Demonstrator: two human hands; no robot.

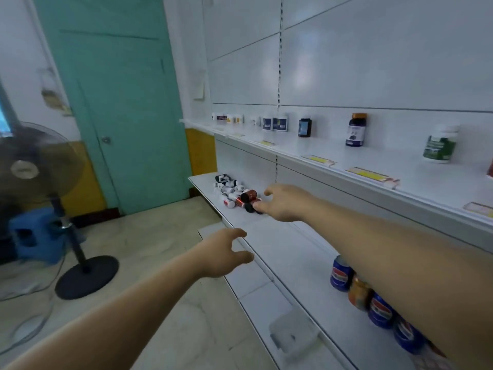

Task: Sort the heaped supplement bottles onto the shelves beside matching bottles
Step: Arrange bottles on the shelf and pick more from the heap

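— White shelving [373, 62] runs along the right wall, with a teal door [120, 102] at the far end and a black fan [40, 166] on the tiled floor to the left. What's on the lower shelf [280, 241]?

— A heap [234, 192] of small bottles lying on their sides near its far end. Most are white with dark caps; a dark red one [249, 194] lies at the near edge of the pile.

— Where are the hands?

— Both arms are stretched out toward it. The right hand [285, 202] is at the near side of the heap, thumb and fingers spread, fingertips at the nearest bottles. I can't tell whether it touches them, and it isn't closed round anything. The left hand [224, 252] hangs over the shelf's front edge, nearer the camera, fingers loosely curved and parted, holding nothing. The two hands are well apart.

— And the sorted bottles?

— Upright along the upper shelf [346, 161], spaced out: a green-label tub [440, 145], a tall dark bottle [356, 130], a short black one [305, 127], two white-and-blue ones [274, 123], and smaller ones further back. Yellow price tags [318, 159] sit on the shelf's edge.

— Anything nearer?

— A row of blue cans [341, 273] with an orange jar [358, 292] among them, on the lower shelf, partly hidden under the right forearm.
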